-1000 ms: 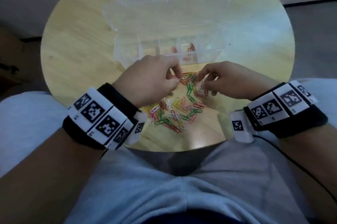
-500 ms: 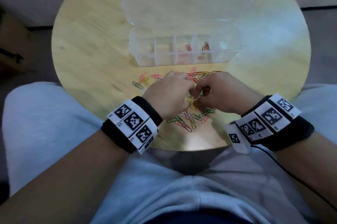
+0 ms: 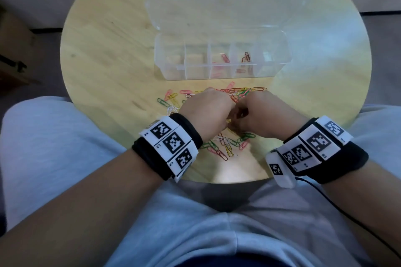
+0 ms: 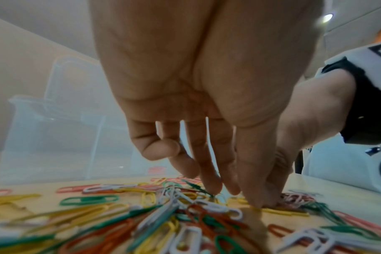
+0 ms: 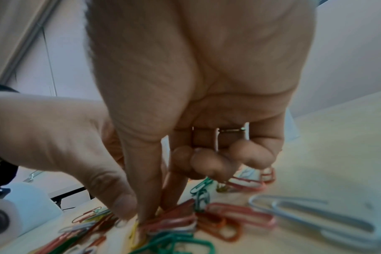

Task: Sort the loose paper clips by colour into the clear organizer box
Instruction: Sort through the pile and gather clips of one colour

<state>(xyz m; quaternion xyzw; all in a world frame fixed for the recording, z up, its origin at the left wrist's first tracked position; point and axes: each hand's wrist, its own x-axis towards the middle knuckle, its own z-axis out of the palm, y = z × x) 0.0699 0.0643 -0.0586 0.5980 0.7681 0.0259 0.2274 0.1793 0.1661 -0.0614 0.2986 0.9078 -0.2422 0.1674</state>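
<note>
The clear organizer box point(image 3: 221, 60) sits on the round wooden table point(image 3: 104, 53) with its lid point(image 3: 225, 10) folded open behind it. Two of its middle compartments hold a few clips: pink ones point(image 3: 225, 58) in one and dark red ones point(image 3: 246, 58) in the compartment to the right of it. The loose paper clips point(image 3: 225, 145), a mix of green, yellow, white, red and pink, lie scattered on the table in front of the box, on its near side. Both hands are down in this heap, side by side and almost touching. The left hand point(image 3: 206, 112) has its fingers point(image 4: 209, 175) reaching down with the tips on the clips; its thumb meets a fingertip at the table beside a yellow clip point(image 4: 281, 212), but whether it actually has hold of that clip cannot be told. The right hand point(image 3: 262, 114) has thumb and index finger point(image 5: 146, 197) pressed together down into the pile at a bundle of pink clips point(image 5: 172, 223), the other fingers curled into the palm; whether a clip is caught in that pinch cannot be told either. Both wrists wear black bands with white marker blocks point(image 3: 171, 143).
</note>
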